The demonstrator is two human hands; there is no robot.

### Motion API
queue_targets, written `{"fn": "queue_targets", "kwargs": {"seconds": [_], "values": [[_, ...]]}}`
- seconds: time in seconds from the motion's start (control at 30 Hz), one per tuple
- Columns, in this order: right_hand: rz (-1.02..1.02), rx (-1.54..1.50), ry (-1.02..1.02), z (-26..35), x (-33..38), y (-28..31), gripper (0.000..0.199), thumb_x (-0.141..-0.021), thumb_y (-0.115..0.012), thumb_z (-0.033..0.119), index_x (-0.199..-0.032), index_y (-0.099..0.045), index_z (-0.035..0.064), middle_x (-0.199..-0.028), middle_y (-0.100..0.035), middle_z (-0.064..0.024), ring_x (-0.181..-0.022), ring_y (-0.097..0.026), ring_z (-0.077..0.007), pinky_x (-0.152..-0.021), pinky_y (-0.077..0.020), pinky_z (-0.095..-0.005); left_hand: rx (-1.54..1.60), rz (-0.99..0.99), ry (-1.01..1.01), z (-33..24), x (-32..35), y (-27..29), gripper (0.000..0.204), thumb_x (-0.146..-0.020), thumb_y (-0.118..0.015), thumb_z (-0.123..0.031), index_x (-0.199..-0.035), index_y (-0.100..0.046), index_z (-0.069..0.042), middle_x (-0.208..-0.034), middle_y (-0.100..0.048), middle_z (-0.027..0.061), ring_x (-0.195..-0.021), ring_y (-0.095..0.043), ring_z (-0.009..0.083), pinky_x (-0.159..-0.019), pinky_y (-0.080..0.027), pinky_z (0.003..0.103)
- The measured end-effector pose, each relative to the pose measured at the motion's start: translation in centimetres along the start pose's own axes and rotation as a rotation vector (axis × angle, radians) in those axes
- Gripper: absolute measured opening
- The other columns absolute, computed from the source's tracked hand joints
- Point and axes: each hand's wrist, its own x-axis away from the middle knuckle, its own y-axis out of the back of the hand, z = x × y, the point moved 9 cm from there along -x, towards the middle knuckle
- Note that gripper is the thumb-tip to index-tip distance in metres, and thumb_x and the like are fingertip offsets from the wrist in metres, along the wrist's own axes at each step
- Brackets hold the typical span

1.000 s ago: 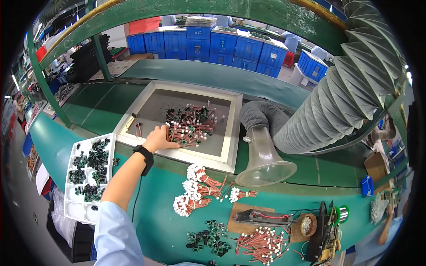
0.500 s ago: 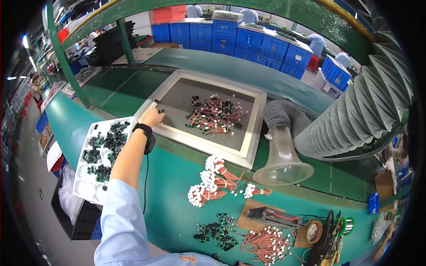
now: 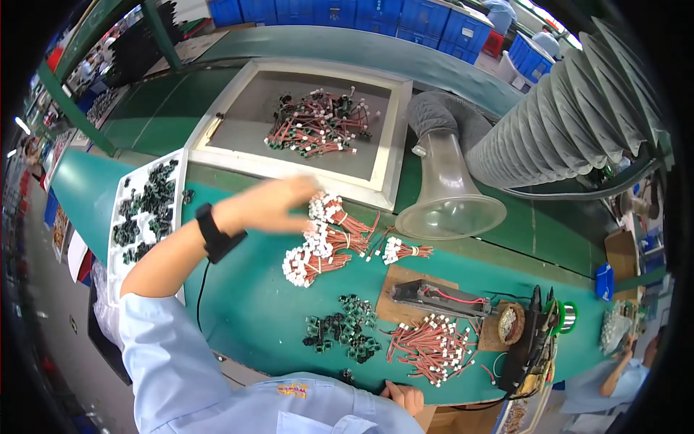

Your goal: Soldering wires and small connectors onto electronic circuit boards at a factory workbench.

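A shallow white plastic tray with divided compartments [image 3: 113,271] stands at the left of the green bench top [image 3: 246,318], holding clusters of small dark-green and black parts [image 3: 155,195]. The left forearm, in a light-blue sleeve with a black wristband [image 3: 215,233], crosses beside it. The left hand [image 3: 280,205] is over the bench, its thumb apart from its fingers; it is blurred, so I cannot tell whether it holds anything. Beyond it, a cream-edged rectangular frame with a grey inner panel [image 3: 390,141] bears a tangled heap of red-wired dark parts with white ends [image 3: 318,124].

Just right of the left hand, and partly overlapped by it in this view, lie three bundles of red wires with white connectors [image 3: 336,240], ends gathered to the left. Nearer the person is a loose pile of small green and black pieces [image 3: 345,329].

The right hand [image 3: 406,398] is at the bench's near edge, well apart from the left, its fingers curled; whether they close on anything cannot be told. A smaller bundle of the same wires [image 3: 406,250] lies farther in, with a dark elongated fixture [image 3: 437,296] on a brown board [image 3: 387,307] nearer. Loose red wires with white connectors [image 3: 434,347] spread between this fixture and the near edge. Behind stands a translucent flared funnel [image 3: 448,210] on a grey corrugated hose [image 3: 564,123]. Rightmost on the bench is a green spool of silvery wire [image 3: 568,317].
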Motion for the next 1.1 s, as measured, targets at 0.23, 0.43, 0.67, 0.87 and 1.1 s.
{"fn": "queue_targets", "kwargs": {"seconds": [0.23, 0.43, 0.67, 0.87, 1.1], "values": [[0.086, -0.044, 0.171, 0.3, 1.0, -0.6, 0.010, -0.072, -0.062, 0.013, -0.080, -0.061, 0.0076, -0.062, -0.049, -0.0050, -0.054, -0.046, -0.0206, -0.053, -0.0402, -0.0352, -0.217, -0.086, 0.213, -1.7, 7.2, 4.4, 0.059, -0.077, -0.064, -0.028, -0.125, -0.041, -0.002, -0.126, -0.042, 0.0230, -0.114, -0.044, 0.0370, -0.097, -0.036, 0.041], [-0.140, -0.108, 0.130, 1.1, 0.0, 1.1, 0.018, -0.060, -0.063, 0.005, -0.077, -0.064, 0.0099, -0.066, -0.057, -0.0023, -0.054, -0.051, -0.0194, -0.052, -0.0406, -0.0297, -0.371, -0.219, 0.567, 7.3, 21.5, 7.7, 0.059, -0.069, -0.065, -0.021, -0.122, -0.046, -0.004, -0.121, -0.045, 0.0231, -0.110, -0.046, 0.0377, -0.093, -0.040, 0.041], [-0.049, -0.092, 0.114, 1.4, -0.4, 1.0, 0.019, -0.063, -0.061, 0.004, -0.082, -0.064, 0.0076, -0.070, -0.059, -0.0045, -0.057, -0.052, -0.0218, -0.054, -0.0411, -0.0318, -0.403, 0.092, 0.671, 15.8, 18.1, 3.5, 0.088, -0.052, -0.074, -0.043, -0.126, -0.045, -0.008, -0.126, -0.040, 0.0268, -0.118, -0.039, 0.0407, -0.098, -0.033, 0.042], [-0.046, -0.048, 0.011, 1.6, -1.2, 1.2, 0.017, -0.065, -0.060, 0.005, -0.082, -0.063, 0.0077, -0.073, -0.060, -0.0052, -0.058, -0.053, -0.0224, -0.054, -0.0402, -0.0322, -0.578, 0.336, 0.698, 16.7, 18.4, 4.0, 0.078, -0.053, -0.075, -0.043, -0.120, -0.050, -0.010, -0.113, -0.056, 0.0137, -0.105, -0.050, 0.0333, -0.090, -0.038, 0.046], [-0.069, -0.067, 0.043, 1.3, -0.5, 1.2, 0.017, -0.066, -0.061, 0.007, -0.082, -0.064, 0.0099, -0.071, -0.058, -0.0026, -0.059, -0.053, -0.0200, -0.051, -0.0397, -0.0303, -0.401, 0.033, 0.650, 14.4, 18.4, 2.5, 0.033, -0.065, -0.065, -0.011, -0.095, -0.052, -0.006, -0.092, -0.053, 0.0182, -0.087, -0.055, 0.0387, -0.075, -0.045, 0.043]]}}
